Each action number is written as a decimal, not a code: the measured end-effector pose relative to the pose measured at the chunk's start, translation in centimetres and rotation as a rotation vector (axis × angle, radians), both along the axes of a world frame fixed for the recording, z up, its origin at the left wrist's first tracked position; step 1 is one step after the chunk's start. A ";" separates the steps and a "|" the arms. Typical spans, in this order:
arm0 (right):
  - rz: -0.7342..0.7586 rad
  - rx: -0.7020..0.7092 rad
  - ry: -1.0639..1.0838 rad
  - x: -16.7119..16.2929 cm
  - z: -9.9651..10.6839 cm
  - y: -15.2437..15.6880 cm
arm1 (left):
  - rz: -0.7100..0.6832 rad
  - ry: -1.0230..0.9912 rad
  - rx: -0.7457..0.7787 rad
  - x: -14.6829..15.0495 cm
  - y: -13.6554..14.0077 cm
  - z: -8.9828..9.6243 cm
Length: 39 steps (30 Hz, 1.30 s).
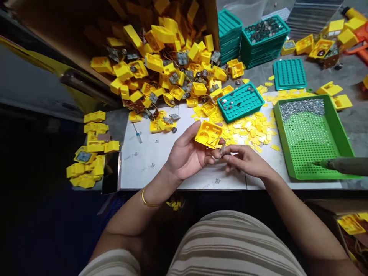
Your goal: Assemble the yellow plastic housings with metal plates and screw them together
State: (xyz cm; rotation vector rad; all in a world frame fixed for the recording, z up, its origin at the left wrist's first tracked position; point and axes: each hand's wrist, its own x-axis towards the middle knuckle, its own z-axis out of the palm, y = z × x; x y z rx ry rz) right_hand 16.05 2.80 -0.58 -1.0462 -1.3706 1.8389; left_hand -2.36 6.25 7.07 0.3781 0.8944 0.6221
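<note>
My left hand point(186, 157) is wrapped round an open yellow plastic casing point(207, 134), its hollow inside facing up, with a round grille of small holes showing. Just below the casing, the fingertips of my right hand point(244, 159) pinch a small part point(222, 149) that looks greyish and dark, near the left fingertips. What exactly this part is I cannot make out. A thin wire seems to run from it to the casing. Both hands are above the white sheet point(184, 172) on the table, close to a scatter of flat yellow pieces point(253, 130).
A tipped cardboard box point(66, 34) spills yellow casings. Behind my hands lies a teal tray point(241, 101) with a few round parts. To the right, a green basket point(306, 153) holds screws, with a power screwdriver point(345, 165) across it. A phone point(111, 172) lies left.
</note>
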 end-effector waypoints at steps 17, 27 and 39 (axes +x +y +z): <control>-0.197 0.886 -0.989 5.7 -4.1 -7.4 | 0.151 -0.009 -0.320 5.1 -6.0 -7.6; -0.119 0.672 -0.965 6.6 -3.1 -6.4 | 0.123 -0.057 -0.281 5.0 -6.7 -8.0; -0.407 0.280 -0.420 6.1 -0.8 -5.3 | 0.134 -0.032 -0.073 5.2 -7.6 -9.2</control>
